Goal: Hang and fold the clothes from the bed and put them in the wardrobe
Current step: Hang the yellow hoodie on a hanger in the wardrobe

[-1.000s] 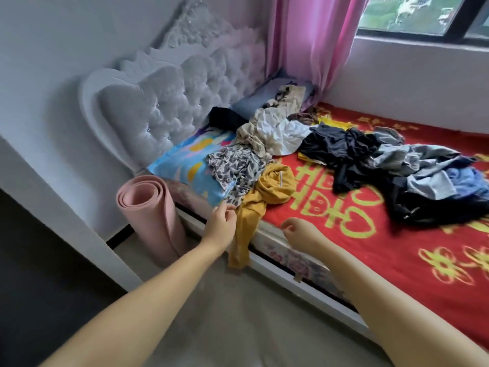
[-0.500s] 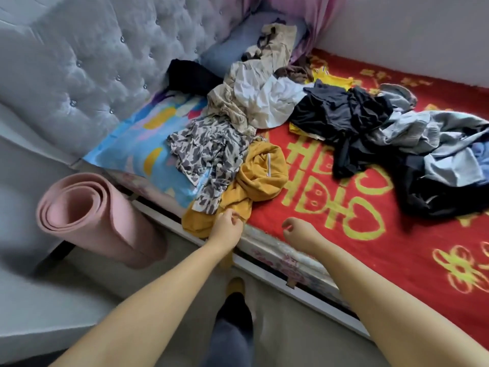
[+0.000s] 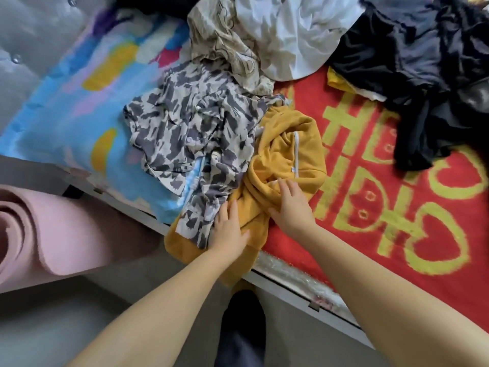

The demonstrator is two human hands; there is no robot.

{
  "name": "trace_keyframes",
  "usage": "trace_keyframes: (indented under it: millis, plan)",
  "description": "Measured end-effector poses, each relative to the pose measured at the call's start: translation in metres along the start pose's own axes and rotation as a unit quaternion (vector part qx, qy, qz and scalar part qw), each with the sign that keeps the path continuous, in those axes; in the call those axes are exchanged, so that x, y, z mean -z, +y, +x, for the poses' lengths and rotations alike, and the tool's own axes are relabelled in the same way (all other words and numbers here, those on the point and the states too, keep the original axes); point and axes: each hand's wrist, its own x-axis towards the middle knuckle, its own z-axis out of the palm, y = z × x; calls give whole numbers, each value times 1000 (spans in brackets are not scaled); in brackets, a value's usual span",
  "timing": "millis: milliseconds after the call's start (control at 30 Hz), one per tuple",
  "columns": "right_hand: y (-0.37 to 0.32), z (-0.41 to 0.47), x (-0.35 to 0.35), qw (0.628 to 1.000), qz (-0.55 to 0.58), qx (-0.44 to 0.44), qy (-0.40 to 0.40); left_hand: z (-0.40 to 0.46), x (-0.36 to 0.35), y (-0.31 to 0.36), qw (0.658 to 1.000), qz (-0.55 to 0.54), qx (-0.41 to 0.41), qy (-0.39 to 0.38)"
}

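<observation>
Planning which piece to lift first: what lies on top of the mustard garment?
The grey-and-cream patterned garment drapes over the mustard garment's left side, and the left hand and right hand rest on it. Anything beneath the mustard fabric is covered.

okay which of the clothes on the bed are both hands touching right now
The mustard-yellow garment at the bed's edge. The left hand and right hand both lie on it; the grey patterned garment, white one and black ones lie farther back.

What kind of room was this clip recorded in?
Most likely a bedroom: a bed with a red blanket, a padded headboard and a patterned pillow, with loose clothes piled on top.
</observation>
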Motion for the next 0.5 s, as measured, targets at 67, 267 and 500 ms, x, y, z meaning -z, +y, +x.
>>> trace_keyframes:
  millis: [67,267,500]
  plan:
    - [6,24,-16,998,-53,-2,-38,13,-11,-10,998,63,-6,-3]
    - [16,36,-30,999,19,-3,-37,27,5,-17,998,48,17,38]
    - [35,-39,10,958,266,-108,4,-24,-11,24,998,-19,-8,-54]
